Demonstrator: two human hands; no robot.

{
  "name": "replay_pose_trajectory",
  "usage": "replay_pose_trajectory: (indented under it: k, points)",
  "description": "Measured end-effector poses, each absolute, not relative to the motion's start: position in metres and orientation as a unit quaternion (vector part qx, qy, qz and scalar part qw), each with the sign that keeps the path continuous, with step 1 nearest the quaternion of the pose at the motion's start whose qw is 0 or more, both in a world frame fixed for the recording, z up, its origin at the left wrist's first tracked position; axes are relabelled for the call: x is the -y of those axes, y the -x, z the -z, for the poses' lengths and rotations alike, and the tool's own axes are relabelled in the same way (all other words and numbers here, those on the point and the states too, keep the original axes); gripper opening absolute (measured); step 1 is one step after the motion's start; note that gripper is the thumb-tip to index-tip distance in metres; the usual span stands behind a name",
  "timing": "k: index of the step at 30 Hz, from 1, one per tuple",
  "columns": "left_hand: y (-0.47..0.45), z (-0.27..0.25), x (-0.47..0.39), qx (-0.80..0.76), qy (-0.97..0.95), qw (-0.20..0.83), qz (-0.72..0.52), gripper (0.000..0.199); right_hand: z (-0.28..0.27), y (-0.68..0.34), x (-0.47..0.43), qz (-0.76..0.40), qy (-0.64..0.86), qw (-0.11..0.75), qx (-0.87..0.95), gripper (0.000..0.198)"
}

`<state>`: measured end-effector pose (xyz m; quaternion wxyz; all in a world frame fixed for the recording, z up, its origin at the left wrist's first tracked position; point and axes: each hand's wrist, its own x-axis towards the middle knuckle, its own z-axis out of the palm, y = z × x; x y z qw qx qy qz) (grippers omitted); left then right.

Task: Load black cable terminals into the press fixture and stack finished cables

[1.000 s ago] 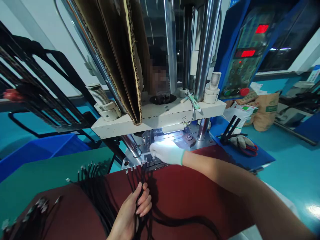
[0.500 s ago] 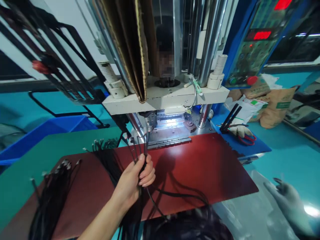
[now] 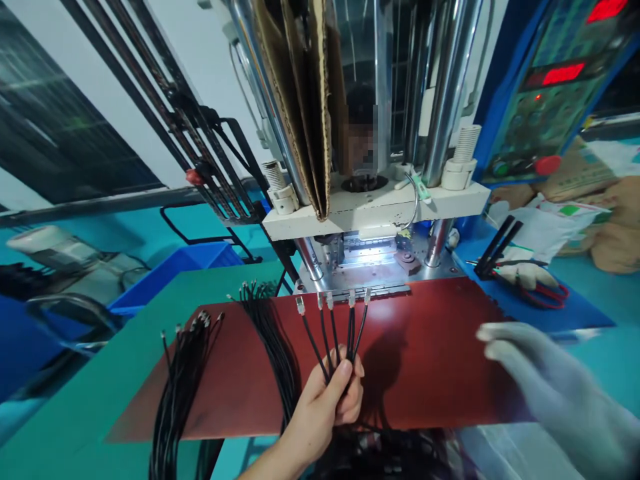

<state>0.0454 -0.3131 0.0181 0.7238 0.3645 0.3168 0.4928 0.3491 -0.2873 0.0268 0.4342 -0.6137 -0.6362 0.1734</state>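
My bare left hand is closed around several black cables. Their metal-tipped, clear-looking ends fan upward above the fist, in front of the press. To the right, my gloved right hand hovers over the edge of the red-brown board, somewhat blurred, its fingers stretched out and nothing visible in them. Two more bundles lie on the left of the board: a cable bundle close to my left forearm and another bundle farther left. A dark heap of cables is below my left hand.
Behind the board stands a press with a pale plate and a lit mould area. Folded cardboard leans on the plate. Red-handled pliers lie on a blue mat at right, near paper sacks and a control panel.
The view has swung left. My left hand now shows the cable ends fanned apart, lower in front of the press. My right hand has come in from the right edge toward the board.
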Motion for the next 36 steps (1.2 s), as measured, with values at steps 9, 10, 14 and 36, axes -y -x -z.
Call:
replay_pose_trajectory:
  k: [9,10,14,36]
  points:
    - [-0.04,-0.003,0.321,-0.311,-0.352,0.726,-0.502,0.029,-0.081,-0.191,0.239,-0.546,0.414,0.273,0.675,0.03]
    - [-0.039,0.0,0.322,-0.311,-0.353,0.726,-0.502,0.028,-0.081,-0.185,0.238,-0.554,0.413,0.264,0.673,0.027]
    - [-0.036,0.015,0.321,-0.326,-0.352,0.709,-0.516,0.027,-0.072,-0.173,0.236,-0.61,0.402,0.254,0.634,0.02]
    - [-0.036,0.026,0.311,-0.373,-0.301,0.717,-0.507,0.03,-0.023,-0.164,0.217,-0.674,0.41,0.28,0.546,0.028]
